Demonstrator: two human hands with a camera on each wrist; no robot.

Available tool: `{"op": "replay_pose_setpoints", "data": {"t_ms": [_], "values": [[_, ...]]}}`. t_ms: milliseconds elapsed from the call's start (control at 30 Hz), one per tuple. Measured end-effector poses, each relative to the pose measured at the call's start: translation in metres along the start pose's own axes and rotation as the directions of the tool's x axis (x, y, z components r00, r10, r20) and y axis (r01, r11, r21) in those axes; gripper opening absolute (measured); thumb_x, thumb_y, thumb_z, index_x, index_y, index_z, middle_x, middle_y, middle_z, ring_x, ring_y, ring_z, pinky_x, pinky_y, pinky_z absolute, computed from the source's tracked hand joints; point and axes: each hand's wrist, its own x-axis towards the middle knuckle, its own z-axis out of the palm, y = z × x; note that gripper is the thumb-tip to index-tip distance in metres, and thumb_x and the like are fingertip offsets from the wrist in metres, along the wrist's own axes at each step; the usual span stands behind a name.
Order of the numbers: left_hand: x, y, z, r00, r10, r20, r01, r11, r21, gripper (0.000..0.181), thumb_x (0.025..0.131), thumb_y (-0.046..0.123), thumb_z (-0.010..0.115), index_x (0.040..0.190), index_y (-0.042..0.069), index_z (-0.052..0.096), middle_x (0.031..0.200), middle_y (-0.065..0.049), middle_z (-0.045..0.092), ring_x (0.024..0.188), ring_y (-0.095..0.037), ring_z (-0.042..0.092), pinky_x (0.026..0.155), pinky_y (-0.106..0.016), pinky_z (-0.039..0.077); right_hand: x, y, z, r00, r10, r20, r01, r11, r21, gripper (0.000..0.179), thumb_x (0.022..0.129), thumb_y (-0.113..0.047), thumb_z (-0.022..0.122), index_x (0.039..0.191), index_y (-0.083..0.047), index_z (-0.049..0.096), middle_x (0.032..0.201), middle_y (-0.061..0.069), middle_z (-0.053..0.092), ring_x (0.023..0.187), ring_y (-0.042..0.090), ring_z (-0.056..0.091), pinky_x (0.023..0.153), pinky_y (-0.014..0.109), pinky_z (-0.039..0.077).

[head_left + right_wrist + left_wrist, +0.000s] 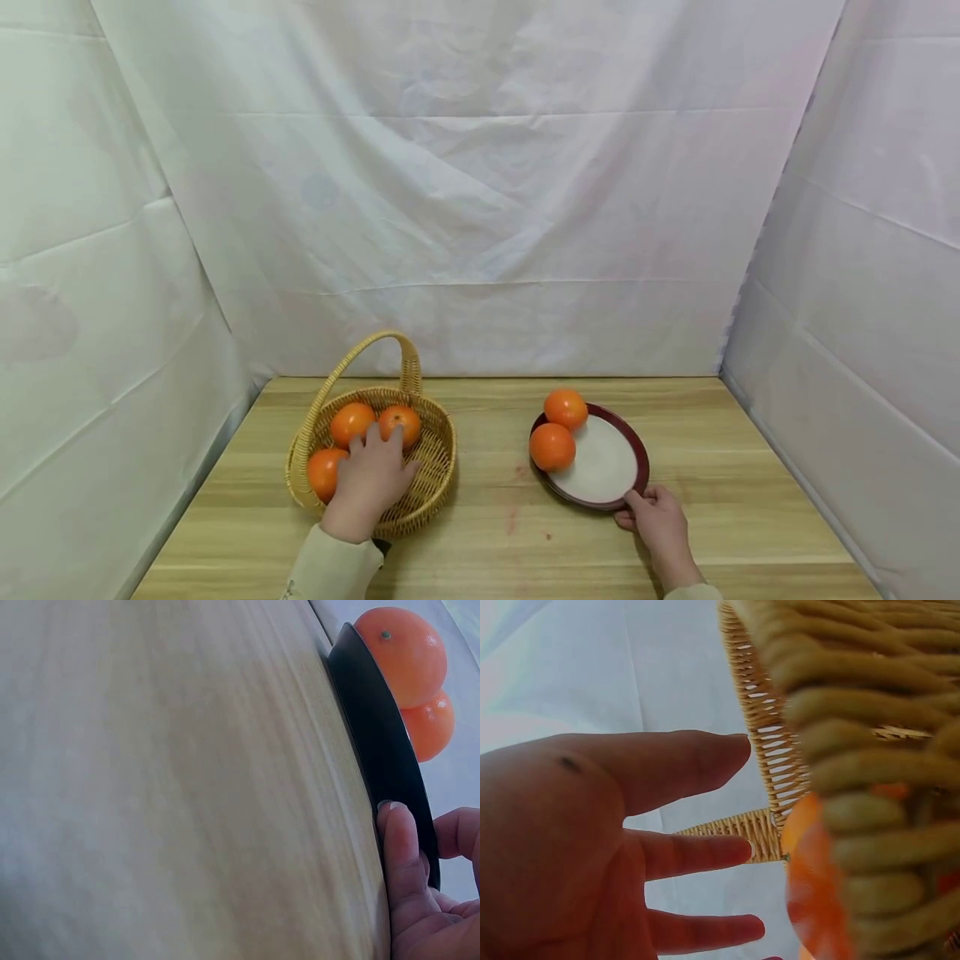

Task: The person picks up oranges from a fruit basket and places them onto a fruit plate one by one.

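Observation:
A wicker basket [442, 500] with a tall arched handle holds three oranges. My left hand [371, 475] reaches over it with fingers spread, fingertips overlapping the oranges [352, 423] in the head view. In the left wrist view the fingers [697, 853] are straight, with a gap between them and the nearest orange [814, 881]. My right hand [660, 525] pinches the near right rim of a plate [637, 454], dark red with a pale middle. Two oranges [552, 447] sit together at its left side. The right wrist view shows the plate's dark outer wall [379, 724] between thumb and fingers.
The wood-grain table [495, 542] carries both basket and plate, the basket left and the plate right. White cloth [480, 208] hangs behind the table's far edge and along both sides. The basket's handle [341, 371] rises on its left and far side.

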Motion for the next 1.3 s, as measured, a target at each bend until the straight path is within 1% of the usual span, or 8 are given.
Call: {"op": "replay_pose_setpoints", "data": {"t_ms": [133,233,467,567,733,833,1033,1300], "values": [[0.002,-0.003,0.002,1.000,-0.009,0.004,0.009,1.000,-0.009,0.062,0.092,0.036,0.072,0.140,0.002,0.053,0.128,-0.036,0.050,0.107,-0.057,0.053,0.076,-0.070,0.049,-0.001,0.000,0.000,1.000,-0.007,0.002,0.007,1.000,0.003,0.023,0.099,-0.007,0.052,0.112,0.012,0.046,0.075,0.008,0.069,0.063,0.013,0.070,0.062,0.026,0.060],[0.003,-0.005,0.004,1.000,-0.012,0.008,0.012,1.000,-0.002,0.062,0.092,0.036,0.072,0.139,0.002,0.053,0.126,-0.037,0.050,0.103,-0.056,0.054,0.074,-0.069,0.050,-0.002,-0.001,0.000,1.000,-0.010,0.003,0.010,1.000,0.002,0.024,0.099,-0.007,0.052,0.112,0.012,0.046,0.075,0.008,0.068,0.063,0.013,0.070,0.063,0.025,0.060],[0.007,-0.008,0.006,0.997,-0.032,0.068,0.033,0.999,-0.011,0.064,0.093,0.038,0.070,0.140,0.000,0.052,0.129,-0.039,0.048,0.098,-0.053,0.057,0.075,-0.067,0.050,-0.002,0.000,0.001,1.000,-0.013,0.003,0.013,1.000,0.004,0.025,0.099,-0.007,0.051,0.114,0.013,0.046,0.076,0.009,0.067,0.063,0.013,0.070,0.063,0.025,0.060],[0.008,-0.009,0.008,0.995,-0.044,0.087,0.046,0.999,-0.021,0.063,0.093,0.038,0.071,0.138,-0.001,0.053,0.124,-0.037,0.051,0.095,-0.051,0.058,0.073,-0.065,0.051,-0.002,0.001,0.001,1.000,-0.011,0.007,0.011,1.000,0.002,0.025,0.099,-0.007,0.051,0.114,0.013,0.046,0.076,0.009,0.068,0.063,0.013,0.070,0.063,0.025,0.060],[0.008,-0.008,0.010,0.995,-0.045,0.088,0.045,0.999,0.001,0.046,0.091,0.035,0.072,0.116,-0.002,0.061,0.101,-0.028,0.057,0.083,-0.043,0.057,0.063,-0.058,0.051,-0.002,0.001,0.002,1.000,-0.005,-0.002,0.005,1.000,-0.009,0.026,0.099,-0.008,0.051,0.115,0.012,0.046,0.077,0.009,0.068,0.064,0.012,0.069,0.063,0.025,0.060],[0.007,-0.008,0.011,0.996,-0.040,0.083,0.040,0.999,0.012,0.039,0.090,0.031,0.071,0.108,-0.002,0.062,0.094,-0.025,0.057,0.080,-0.042,0.056,0.061,-0.056,0.051,-0.001,0.000,0.001,1.000,-0.004,-0.005,0.004,1.000,-0.014,0.027,0.099,-0.009,0.050,0.116,0.012,0.046,0.078,0.009,0.068,0.065,0.012,0.069,0.064,0.025,0.060],[0.006,-0.007,0.011,0.995,-0.035,0.092,0.035,0.999,0.003,0.039,0.086,0.025,0.073,0.111,-0.004,0.062,0.093,-0.025,0.057,0.080,-0.042,0.055,0.061,-0.055,0.050,-0.002,-0.001,0.000,1.000,-0.002,0.000,0.002,1.000,-0.015,0.028,0.099,-0.008,0.050,0.117,0.012,0.046,0.078,0.008,0.068,0.065,0.012,0.069,0.064,0.025,0.060],[0.006,-0.007,0.011,0.991,-0.038,0.128,0.040,0.999,-0.013,0.070,0.076,0.021,0.085,0.134,-0.005,0.057,0.109,-0.026,0.059,0.086,-0.044,0.056,0.066,-0.057,0.052,-0.005,-0.004,0.001,1.000,-0.003,0.000,0.003,1.000,-0.010,0.025,0.100,-0.008,0.051,0.114,0.012,0.047,0.078,0.009,0.068,0.065,0.012,0.069,0.064,0.026,0.060]]}}
